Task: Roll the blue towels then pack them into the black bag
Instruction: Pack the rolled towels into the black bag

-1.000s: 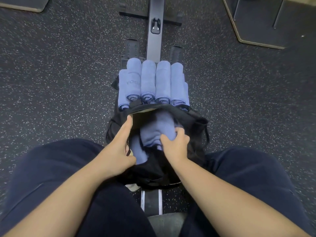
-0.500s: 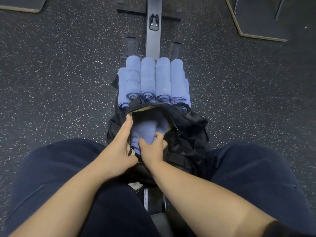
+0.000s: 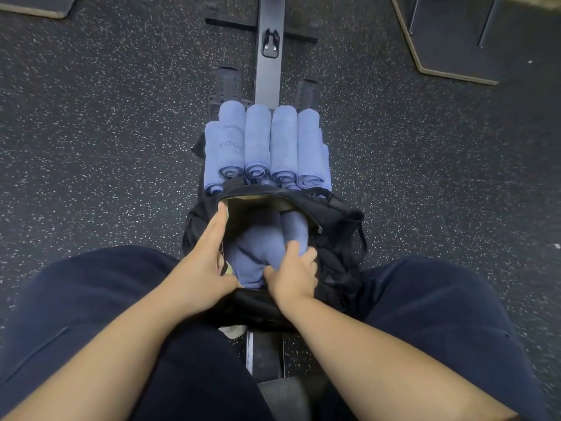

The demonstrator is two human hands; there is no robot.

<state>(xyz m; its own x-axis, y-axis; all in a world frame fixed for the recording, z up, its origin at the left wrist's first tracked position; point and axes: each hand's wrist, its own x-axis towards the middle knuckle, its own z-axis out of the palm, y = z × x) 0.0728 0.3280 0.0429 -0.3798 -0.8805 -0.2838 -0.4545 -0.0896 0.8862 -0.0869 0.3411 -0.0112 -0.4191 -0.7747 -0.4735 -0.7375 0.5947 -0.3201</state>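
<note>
Towel (image 3: 258, 253) lengthwise in bag (image 3: 334, 214), end nearest.

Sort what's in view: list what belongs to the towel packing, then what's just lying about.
Part of the job:
black bag, held open by the left hand
blue towels in the bag, gripped by the right hand
rolled blue towels stacked beyond the bag

Just lying about:
bench rail
floor mats

A single head-worn, wide-angle view looks steeply down and forward — close over the wearer's lap. Both forearms enter from the bottom edge, the black bag (image 3: 331, 238) sits at centre, and speckled floor (image 3: 91, 132) fills the upper frame.
</note>
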